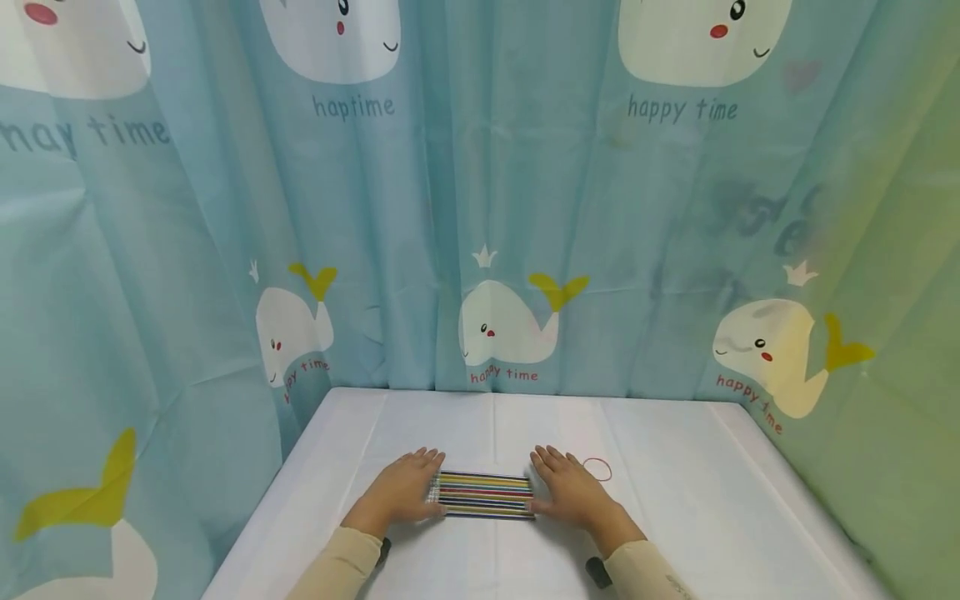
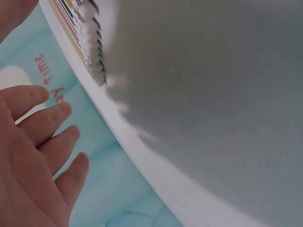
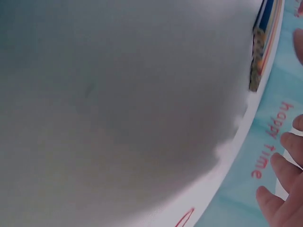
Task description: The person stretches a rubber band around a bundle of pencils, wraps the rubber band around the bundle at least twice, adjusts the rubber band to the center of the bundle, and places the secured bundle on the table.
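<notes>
A flat row of several striped pencils (image 1: pixel 486 496) in dark, yellow, red and teal lies side by side on the white table. My left hand (image 1: pixel 405 490) stands at the row's left end, its fingers extended. Whitish eraser-like ends (image 2: pixel 92 45) show there in the left wrist view. At the right end is my right hand (image 1: pixel 570 492), also with fingers extended; brownish pencil ends (image 3: pixel 257 59) show near it in the right wrist view. Neither hand curls round the pencils, and exact contact is hard to tell. A thin red loop, like a rubber band (image 1: pixel 597 458), lies just beyond the right hand.
The white-covered table (image 1: pixel 675 467) reaches back to a blue curtain (image 1: pixel 420 208) printed with whales, which also hangs along the left side. A greenish curtain (image 1: pixel 900 375) hangs on the right. Dark devices (image 1: pixel 597 572) sit at the wrists.
</notes>
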Demonstrator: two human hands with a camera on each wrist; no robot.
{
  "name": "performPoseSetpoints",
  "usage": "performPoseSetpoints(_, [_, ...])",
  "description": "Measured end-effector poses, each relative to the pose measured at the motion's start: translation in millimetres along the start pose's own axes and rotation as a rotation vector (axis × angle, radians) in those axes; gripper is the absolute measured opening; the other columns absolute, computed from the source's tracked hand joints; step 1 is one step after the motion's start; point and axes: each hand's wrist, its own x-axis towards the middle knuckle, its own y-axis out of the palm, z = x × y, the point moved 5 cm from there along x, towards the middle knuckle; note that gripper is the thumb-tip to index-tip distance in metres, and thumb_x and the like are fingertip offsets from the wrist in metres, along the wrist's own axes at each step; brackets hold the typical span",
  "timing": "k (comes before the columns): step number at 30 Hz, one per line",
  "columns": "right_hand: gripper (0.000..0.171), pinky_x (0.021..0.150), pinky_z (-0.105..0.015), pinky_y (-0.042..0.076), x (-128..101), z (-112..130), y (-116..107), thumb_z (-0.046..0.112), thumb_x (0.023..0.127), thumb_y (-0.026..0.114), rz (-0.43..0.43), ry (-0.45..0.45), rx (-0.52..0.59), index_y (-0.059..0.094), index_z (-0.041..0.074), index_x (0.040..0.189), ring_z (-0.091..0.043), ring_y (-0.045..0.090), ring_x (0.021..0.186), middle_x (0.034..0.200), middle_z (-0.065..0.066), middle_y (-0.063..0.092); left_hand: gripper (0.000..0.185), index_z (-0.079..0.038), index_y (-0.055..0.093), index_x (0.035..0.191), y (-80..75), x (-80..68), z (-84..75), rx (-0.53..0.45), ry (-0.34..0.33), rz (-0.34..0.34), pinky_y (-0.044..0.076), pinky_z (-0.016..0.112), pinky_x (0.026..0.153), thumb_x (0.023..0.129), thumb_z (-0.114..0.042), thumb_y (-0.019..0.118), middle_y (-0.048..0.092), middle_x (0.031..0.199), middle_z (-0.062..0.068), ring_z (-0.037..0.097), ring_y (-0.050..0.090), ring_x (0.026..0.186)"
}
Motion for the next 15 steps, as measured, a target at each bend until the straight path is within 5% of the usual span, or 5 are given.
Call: performPoseSetpoints(15, [0.079,0.104,-0.042,0.037,21,22,16,0.054,0.081,0.069,0.101,-0.082,0.02,0.049,0.01,0.143,-0.028,0.048,0.129,0.14,-0.008,0.053,0.076,-0.003,0.057,0.132,-1.9,11.2,-10.6,0.01,-0.016,0.065,0.044,0.038,0.097,0.073,-0.046,0.077,0.065,0.121,0.008,0.024,0.061,0.112])
